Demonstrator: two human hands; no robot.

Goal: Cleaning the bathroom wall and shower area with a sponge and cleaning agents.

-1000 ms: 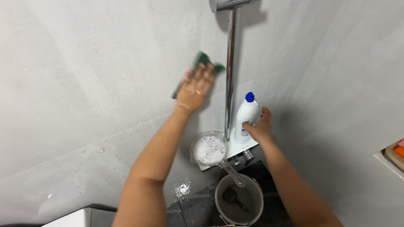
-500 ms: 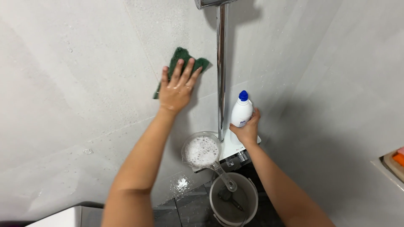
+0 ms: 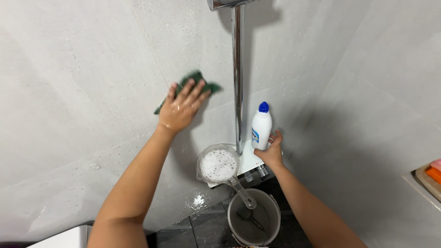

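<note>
Green scouring pad flat against wall

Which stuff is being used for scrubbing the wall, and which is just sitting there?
In use: green scrub pad under the left hand; white bottle by the right hand; soapy scoop.
Sitting there: grey bucket, brush, orange thing.

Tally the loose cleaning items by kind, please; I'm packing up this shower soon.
Scouring pad: 1
Bottle: 1
Scoop: 1
Bucket: 1
Brush: 1
Total: 5
</note>
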